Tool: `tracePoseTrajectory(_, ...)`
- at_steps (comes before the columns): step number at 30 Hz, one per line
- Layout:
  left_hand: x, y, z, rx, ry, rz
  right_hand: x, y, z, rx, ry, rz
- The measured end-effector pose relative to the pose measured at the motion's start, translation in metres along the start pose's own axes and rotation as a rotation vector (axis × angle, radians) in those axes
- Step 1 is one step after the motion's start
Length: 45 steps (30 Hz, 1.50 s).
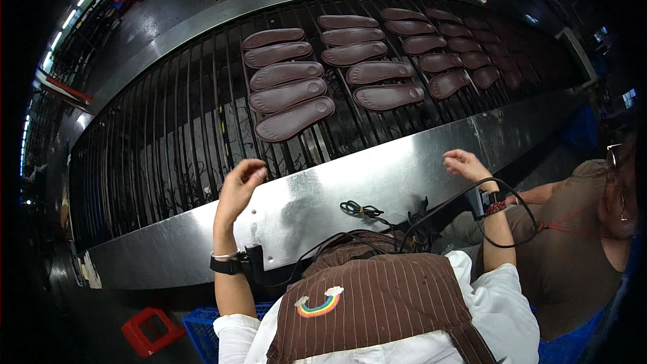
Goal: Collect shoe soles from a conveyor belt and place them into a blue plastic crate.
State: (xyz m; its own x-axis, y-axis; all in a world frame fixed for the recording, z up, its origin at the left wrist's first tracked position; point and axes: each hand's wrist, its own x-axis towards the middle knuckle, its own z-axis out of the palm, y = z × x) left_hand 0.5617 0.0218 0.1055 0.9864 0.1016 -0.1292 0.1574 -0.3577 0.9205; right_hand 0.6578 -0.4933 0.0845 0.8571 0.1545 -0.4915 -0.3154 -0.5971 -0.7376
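Observation:
Rows of dark brown shoe soles (295, 119) lie on a conveyor of dark parallel bars (162, 128). My left hand (242, 180) hovers over the conveyor's near metal edge, just below the closest sole of the left row. Its fingers are loosely bent, with the thumb a little apart, and it holds nothing I can see. Farther right, my right hand (466, 164) is above the same metal edge, below the right-hand rows. Its fingers are half curled and apart, and nothing shows in them. Neither hand touches a sole.
A shiny metal side panel (337, 185) runs along the conveyor in front of me. Black cables (360, 210) lie against it and loop by my right arm. Another person (566, 243) sits close on my right. A red plastic stool (151, 331) and a blue crate (201, 337) stand at lower left.

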Motion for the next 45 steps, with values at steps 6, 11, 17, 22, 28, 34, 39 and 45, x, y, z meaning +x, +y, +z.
tracePoseTrajectory(6,0.094,-0.037,0.016,-0.967,0.483,-0.109,0.1,-0.049,-0.018,0.561,0.032,-0.061)
tracePoseTrajectory(11,0.126,-0.128,0.098,-1.347,0.647,-0.943,0.21,-0.008,0.048,1.144,0.06,0.493)
tracePoseTrajectory(17,0.158,-0.126,0.14,-1.361,0.563,-0.775,0.263,0.013,0.071,1.278,0.19,0.429)
tracePoseTrajectory(22,0.182,-0.136,0.142,-1.336,0.746,-0.9,0.29,0.008,0.075,1.223,0.238,0.187)
tracePoseTrajectory(28,0.185,-0.1,0.135,-1.424,0.643,-0.485,0.331,-0.023,0.067,1.436,0.301,0.249)
tracePoseTrajectory(34,0.24,-0.122,0.102,-1.37,0.541,-0.567,0.365,-0.059,0.079,1.238,0.128,0.443)
tracePoseTrajectory(39,0.263,-0.151,0.107,-1.222,0.637,-0.769,0.366,-0.055,0.076,1.223,0.112,0.377)
tracePoseTrajectory(45,0.27,-0.1,0.105,-1.298,0.578,-0.428,0.371,-0.107,0.078,1.445,0.269,-0.053)
